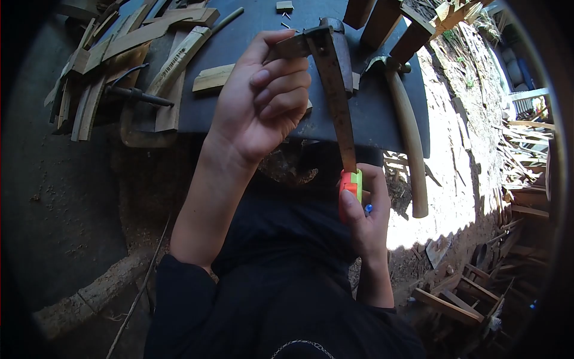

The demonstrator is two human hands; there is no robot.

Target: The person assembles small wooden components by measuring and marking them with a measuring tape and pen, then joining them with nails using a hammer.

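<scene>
My left hand (269, 99) is raised over the dark table's near edge, its fingers curled and its thumb pressed on a short flat dark piece (290, 47). The far end of a tape blade (333, 99) meets that piece. From there the blade slants down to a red and yellow-green tape measure (351, 188), gripped in my right hand (369, 221) in front of the table. A small blue thing (368, 208) shows by the right fingers. Behind the blade lies a dark, thick bar (341, 57), partly hidden.
Wood strips (119, 48) pile up on the dark table (197, 113) at the left, beside a metal rod (140, 96). A wooden-handled hammer (409, 131) overhangs the right edge. Upright boards (382, 24) stand behind it. Scrap wood (466, 299) covers ground at lower right.
</scene>
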